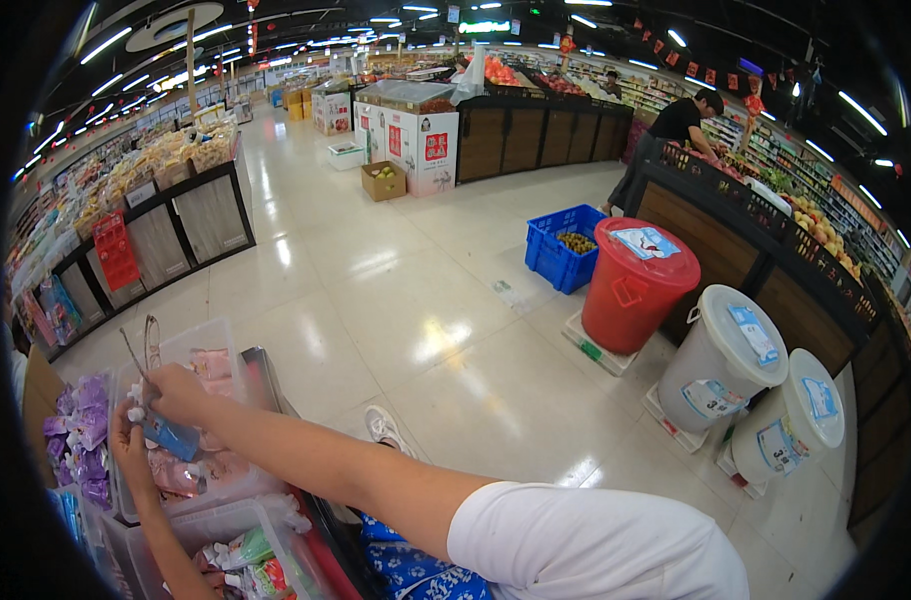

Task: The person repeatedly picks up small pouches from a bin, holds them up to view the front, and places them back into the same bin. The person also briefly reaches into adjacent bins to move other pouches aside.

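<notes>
My right hand (178, 394) is closed around a pair of eyeglasses (152, 345), whose thin arms stick up past the fingers. Just below it is a blue spouted pouch (170, 436) with a white cap, held over a clear plastic bin (227, 330) of pink pouches (176, 472). My left hand (128, 444) grips the pouch at its capped end. The right hand partly covers the pouch, so whether it also holds it is unclear.
Purple pouches (88, 420) fill a bin to the left; a nearer bin (257, 517) holds green and red packs. Along the right stand a red lidded barrel (635, 292), two white barrels (722, 360) and a blue crate (549, 255). A person (680, 127) leans over a produce stand.
</notes>
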